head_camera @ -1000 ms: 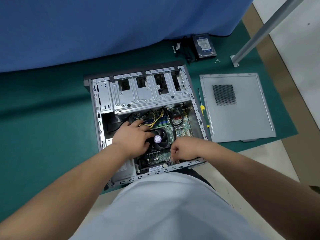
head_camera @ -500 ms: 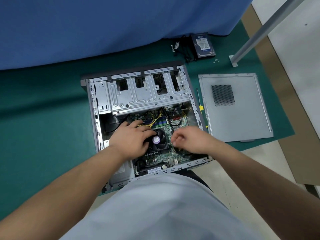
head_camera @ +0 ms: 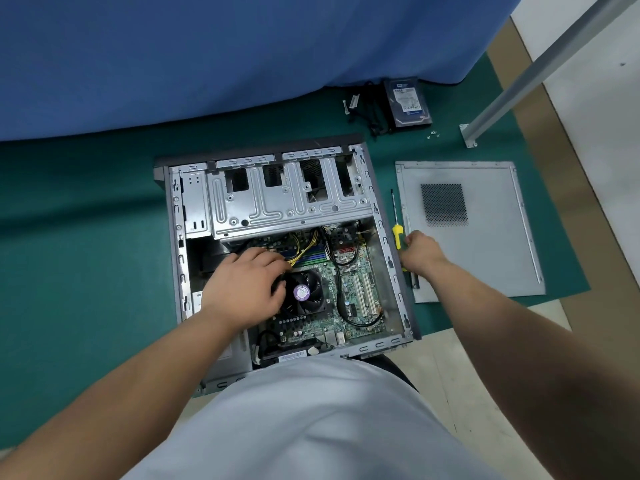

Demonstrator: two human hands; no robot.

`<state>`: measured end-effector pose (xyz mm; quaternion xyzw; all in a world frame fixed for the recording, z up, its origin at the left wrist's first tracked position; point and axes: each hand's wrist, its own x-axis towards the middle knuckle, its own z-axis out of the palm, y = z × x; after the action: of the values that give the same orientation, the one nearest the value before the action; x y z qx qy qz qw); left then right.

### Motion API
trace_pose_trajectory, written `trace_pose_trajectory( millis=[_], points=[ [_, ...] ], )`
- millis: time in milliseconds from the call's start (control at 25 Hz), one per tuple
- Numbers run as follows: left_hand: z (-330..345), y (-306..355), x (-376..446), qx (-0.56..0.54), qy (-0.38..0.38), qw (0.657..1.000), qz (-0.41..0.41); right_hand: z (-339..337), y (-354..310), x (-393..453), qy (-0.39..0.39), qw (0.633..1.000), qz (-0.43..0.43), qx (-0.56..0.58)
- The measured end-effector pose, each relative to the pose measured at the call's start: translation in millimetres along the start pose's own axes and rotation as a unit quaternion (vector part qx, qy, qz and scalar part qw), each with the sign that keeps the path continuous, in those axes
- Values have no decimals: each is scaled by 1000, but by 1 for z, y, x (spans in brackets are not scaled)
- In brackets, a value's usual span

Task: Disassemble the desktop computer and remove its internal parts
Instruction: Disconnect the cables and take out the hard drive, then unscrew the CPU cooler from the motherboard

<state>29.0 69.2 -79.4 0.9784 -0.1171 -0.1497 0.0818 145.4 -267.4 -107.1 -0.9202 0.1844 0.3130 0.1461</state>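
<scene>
**Left hand on the cooler, right hand at the screwdriver**

The open computer case lies on its side on the green mat, filling the middle of the view, its silver drive cage toward 12 o'clock and the motherboard toward 6 o'clock.

At about 9 o'clock from the board's centre, the left hand rests palm down inside the case, its fingers bent over the left edge of the black CPU fan with the purple sticker; whether they actually grip the fan or only lie on it cannot be told. Yellow and black cables run just beyond its fingertips, toward 12 o'clock.

At 3 o'clock, just outside the case wall, the right hand has its fingers curled at the yellow handle of the screwdriver, which lies on the mat between the case and the removed grey side panel, shaft pointing to 12 o'clock.

At roughly 1 o'clock, well apart from the case, a hard drive lies beside a tangle of black cables, with small screws near it.
</scene>
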Motion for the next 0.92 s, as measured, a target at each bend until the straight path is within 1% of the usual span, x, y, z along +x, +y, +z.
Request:
trace_pose_trajectory(
  millis=[160,320,400,440,520,600,640,720,800,840,920],
  points=[
    [2,1,1,0,7,1000,-11,16,-1,14,51,998,35,-25],
    [2,1,1,-5,30,999,-11,27,1,20,81,996,23,-39],
    [2,2,1,-6,33,999,-4,26,6,22,75,997,18,-21],
    [2,2,0,-7,36,999,1,22,8,22,64,998,20,13],
    [0,2,-1,-8,44,999,7,10,10,16,54,989,28,139],
    [-2,4,-2,-14,56,998,11,-3,4,1,70,957,19,282],
    [-3,4,-4,-24,66,997,13,-9,0,-9,86,938,3,335],
    [-5,4,-8,-60,97,993,20,-23,-8,-31,122,905,-52,405],
    [-9,3,-10,-119,128,984,21,-37,-16,-56,116,873,-136,454],
    [-11,4,-10,-160,141,977,11,-43,-20,-69,99,868,-182,450],
    [-17,11,-13,-235,176,956,-8,-50,-26,-94,55,884,-253,390]
  ],
)
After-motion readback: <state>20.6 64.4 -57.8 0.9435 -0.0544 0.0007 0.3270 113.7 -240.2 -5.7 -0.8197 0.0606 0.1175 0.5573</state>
